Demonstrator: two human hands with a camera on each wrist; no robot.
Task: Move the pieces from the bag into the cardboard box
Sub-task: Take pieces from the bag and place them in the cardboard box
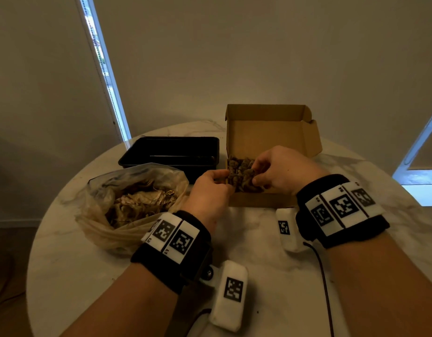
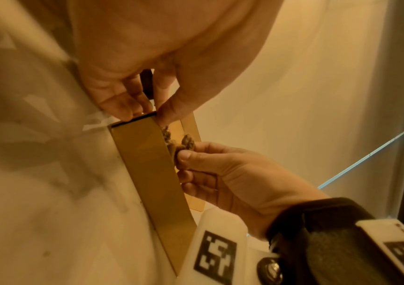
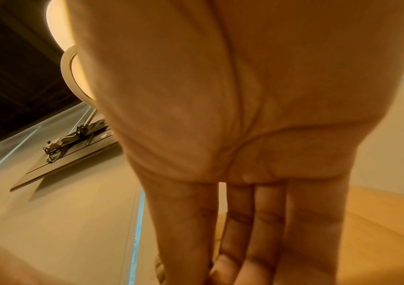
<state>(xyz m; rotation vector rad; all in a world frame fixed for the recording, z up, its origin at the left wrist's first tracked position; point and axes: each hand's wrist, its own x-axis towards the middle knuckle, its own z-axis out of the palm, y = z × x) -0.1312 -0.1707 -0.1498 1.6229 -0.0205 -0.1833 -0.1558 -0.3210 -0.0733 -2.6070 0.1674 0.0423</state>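
Note:
The open cardboard box (image 1: 271,132) stands on the table with its lid up and a heap of brown pieces (image 1: 241,173) in its near left part. My left hand (image 1: 223,178) is at the box's near left corner. In the left wrist view its curled fingers (image 2: 125,108) and thumb pinch the corner of the box wall (image 2: 152,173). My right hand (image 1: 255,175) reaches into the box, and its thumb and forefinger pinch a few brown pieces (image 2: 183,144). The clear plastic bag (image 1: 132,203) lies open to the left, with more pieces inside.
A black plastic tray (image 1: 171,152) sits behind the bag, left of the box. The round marble table (image 1: 258,251) ends close behind the box, against a wall. A dark cable (image 1: 324,288) runs from my right wrist band over the near table.

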